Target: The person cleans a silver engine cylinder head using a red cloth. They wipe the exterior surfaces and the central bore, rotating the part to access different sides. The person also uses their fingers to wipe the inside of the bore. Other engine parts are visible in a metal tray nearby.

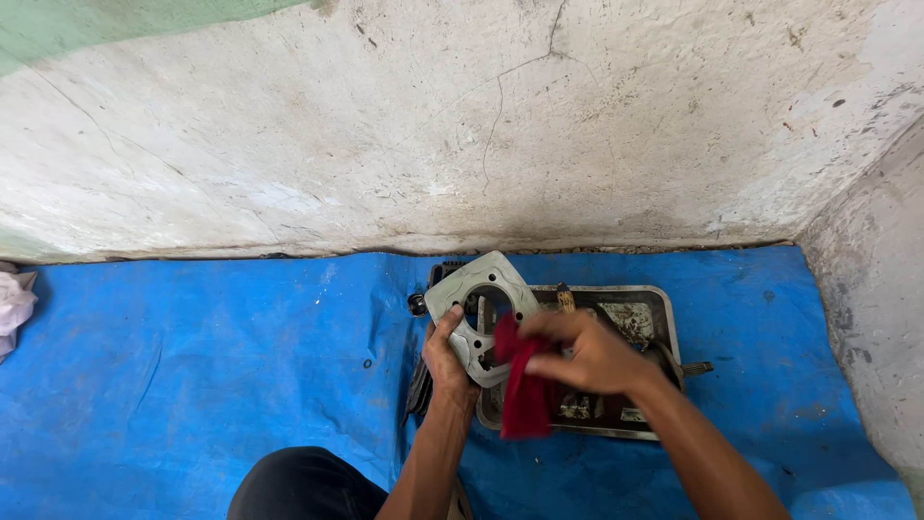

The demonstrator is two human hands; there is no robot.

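Note:
My left hand (446,354) grips a grey metal engine part (460,294) by its lower edge; it is a flat-faced block with a large round bore and small corner holes, held tilted above the blue tarp. My right hand (587,352) pinches a dark red rag (521,390) and presses it against the right side of the part's face. The rag hangs down below my fingers. Both hands hover over the left end of a dirty metal tray (662,313).
The tray lies on a blue tarp (212,356) against a cracked whitewashed wall (462,125). It holds grime and a few tools, one handle (697,367) sticking out at the right. A pale cloth (13,306) lies at the far left. My dark-clothed knee (303,484) is at the bottom.

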